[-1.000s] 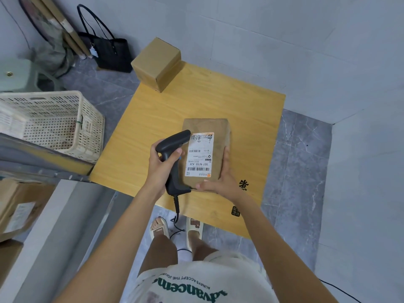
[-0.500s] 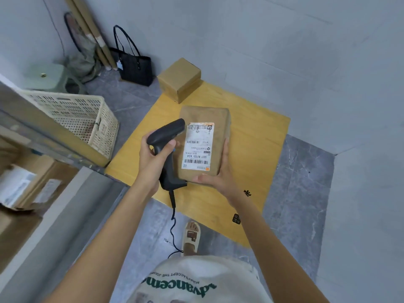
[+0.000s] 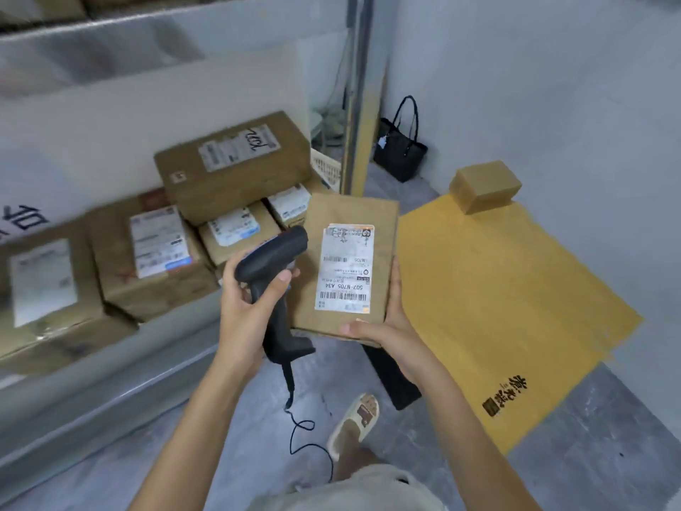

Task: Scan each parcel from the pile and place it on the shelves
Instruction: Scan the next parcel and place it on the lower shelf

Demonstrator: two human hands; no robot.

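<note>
I see the left hand (image 3: pixel 247 307) wrapped around the scanner (image 3: pixel 274 289), the right hand (image 3: pixel 383 326) gripping the labelled parcel (image 3: pixel 346 267) in the air just beside the shelf (image 3: pixel 110 370), where roughly 6 blurred boxes (image 3: pixel 236 167) sit.

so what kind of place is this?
Likely a small parcel pickup or sorting room: labelled cardboard parcels stacked on a metal shelf, a handheld barcode scanner, and another labelled parcel in the hands.
</note>
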